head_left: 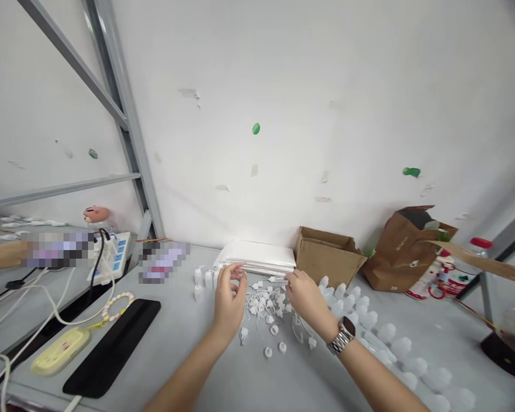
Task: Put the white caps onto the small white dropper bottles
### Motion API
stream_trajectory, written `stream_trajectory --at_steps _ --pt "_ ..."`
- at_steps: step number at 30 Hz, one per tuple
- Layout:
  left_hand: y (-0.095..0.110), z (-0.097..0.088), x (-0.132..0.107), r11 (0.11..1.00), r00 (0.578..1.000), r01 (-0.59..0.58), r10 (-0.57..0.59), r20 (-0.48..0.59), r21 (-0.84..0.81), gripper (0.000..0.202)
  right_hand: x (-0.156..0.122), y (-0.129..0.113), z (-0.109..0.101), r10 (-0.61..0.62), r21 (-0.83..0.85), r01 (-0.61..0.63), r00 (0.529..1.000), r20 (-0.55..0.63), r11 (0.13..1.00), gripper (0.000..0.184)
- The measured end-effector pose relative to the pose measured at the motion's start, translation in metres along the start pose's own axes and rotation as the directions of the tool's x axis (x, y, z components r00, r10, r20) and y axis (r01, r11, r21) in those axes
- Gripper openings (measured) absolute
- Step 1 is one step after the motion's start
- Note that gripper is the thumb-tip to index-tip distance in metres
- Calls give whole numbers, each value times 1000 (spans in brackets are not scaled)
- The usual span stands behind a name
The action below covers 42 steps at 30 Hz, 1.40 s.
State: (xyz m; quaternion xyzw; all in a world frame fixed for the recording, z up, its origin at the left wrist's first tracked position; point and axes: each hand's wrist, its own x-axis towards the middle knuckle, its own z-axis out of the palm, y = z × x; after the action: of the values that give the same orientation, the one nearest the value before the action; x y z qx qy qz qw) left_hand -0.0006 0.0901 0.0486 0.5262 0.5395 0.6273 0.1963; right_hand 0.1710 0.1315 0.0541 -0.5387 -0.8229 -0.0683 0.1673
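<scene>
My left hand [230,297] is raised above the table with its fingers curved and a gap between thumb and fingertips; I make out nothing in it. Just left of it stand several small white bottles [198,293]. My right hand [304,293], with a watch on its wrist, has its fingers pressed together at one end of a slim white piece [277,279]. Between the hands lies a pile of small white caps with thin tails [266,301]. Two loose round caps [268,352] sit nearer me. Translucent bottles [386,332] spread to the right, partly behind my right forearm.
Stacked white boxes [257,252] and an open cardboard box [330,257] stand against the wall. A brown paper bag [399,252] is at right. Leftward lie a black flat strip [114,346], a yellow case [62,350], cables and a power strip [120,254]. Another person's arm [2,257] reaches in.
</scene>
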Motion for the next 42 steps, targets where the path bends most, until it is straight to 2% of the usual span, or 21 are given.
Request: stream_trajectory --at_steps 1,3,5,8,12,15,19,23,26,30,34,36,38,40,42 --pt "-1 0 4 997 995 43 -49 88 71 18 -5 7 -1 -3 -18 3 1000 10 1000 24" --pt "-7 1 9 978 969 34 -83 232 207 17 -15 15 1 -10 -33 11 1000 27 999 26" --pt "-12 2 10 956 917 9 -124 378 292 15 -25 18 5 -22 -7 22 999 45 1000 27" --pt "-15 3 4 937 819 -45 -163 550 345 16 -38 22 15 4 121 -8 1000 27 993 28" --pt "-15 7 -7 929 723 -156 -125 679 337 17 -45 32 23 80 159 -64 992 -94 985 26" --pt "-19 11 -14 895 691 -257 -94 717 364 22 -45 35 24 69 93 -58 991 -118 994 25" --pt "-26 15 -19 844 722 -325 -69 688 426 17 -40 33 25 65 -35 -70 990 -125 997 28" --pt "-27 16 -18 829 746 -329 -66 663 452 15 -34 29 31 62 -138 -74 994 -89 988 32" --pt "-27 16 -17 834 762 -313 -64 644 454 15 -31 29 37 61 -147 -71 995 -74 987 25" --pt "-27 16 -14 865 826 -242 -54 560 440 18 -32 30 40 77 -129 -86 994 -77 988 17" --pt "-22 16 -10 945 885 -114 -43 464 306 23 -36 31 35 107 -80 -116 989 -107 990 15" --pt "-20 17 -9 977 901 -30 -65 429 213 26 -40 29 33 138 27 -136 981 -134 990 16" --pt "-17 18 -8 992 904 75 -110 414 101 31 -43 25 30 183 238 -143 971 -153 961 19" --pt "-15 19 -8 978 893 205 -173 416 -33 37 -47 18 26 207 459 -123 969 -137 880 21" --pt "-12 19 -7 927 863 338 -238 446 -160 42 -50 10 22 187 583 -96 978 -96 806 21"
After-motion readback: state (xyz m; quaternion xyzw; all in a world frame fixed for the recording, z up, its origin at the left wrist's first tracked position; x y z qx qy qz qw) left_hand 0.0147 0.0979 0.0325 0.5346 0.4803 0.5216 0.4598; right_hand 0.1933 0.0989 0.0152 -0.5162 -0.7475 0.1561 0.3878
